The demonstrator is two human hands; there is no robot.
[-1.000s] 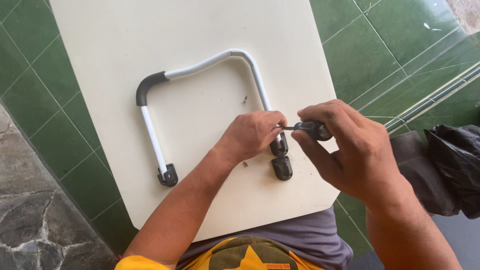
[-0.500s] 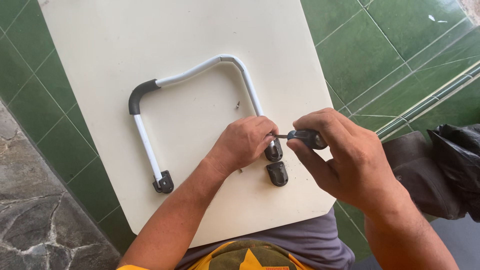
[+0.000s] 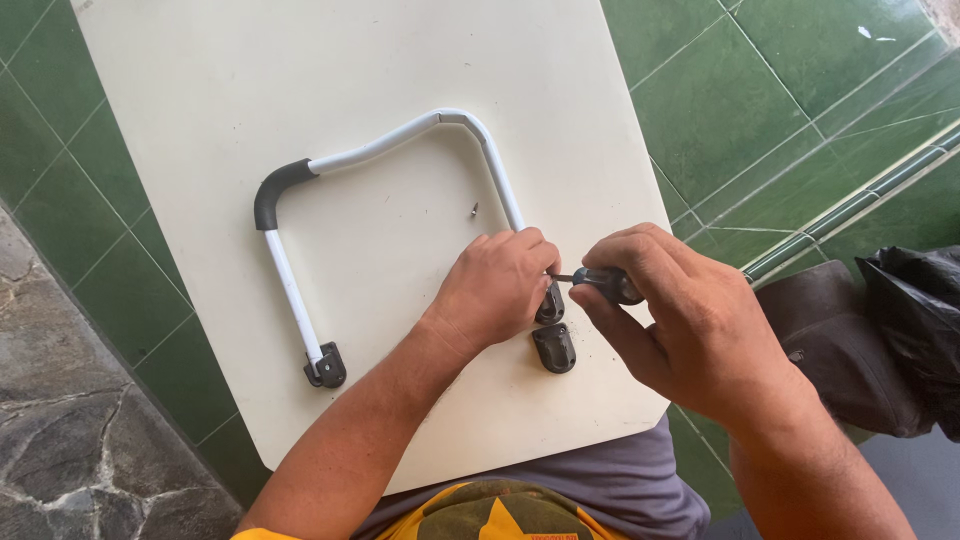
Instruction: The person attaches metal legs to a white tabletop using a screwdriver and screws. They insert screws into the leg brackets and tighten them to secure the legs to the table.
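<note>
Left hand (image 3: pixel 500 285) on bracket (image 3: pixel 549 303), right hand (image 3: pixel 680 310) gripping screwdriver (image 3: pixel 605 284), cream board (image 3: pixel 300 80)

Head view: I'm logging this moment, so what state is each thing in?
Left hand: closed over the tube end by the bracket.
Right hand: gripping the screwdriver.
Screwdriver: held level, tip toward the left hand.
White tube leg: lying flat on the board.
Loose dark bracket: lying free on the board.
Small screw: loose.
Cream board: lying across the lap.

No labels, signs, screens; black plastic bag (image 3: pixel 915 320) at right edge.
</note>
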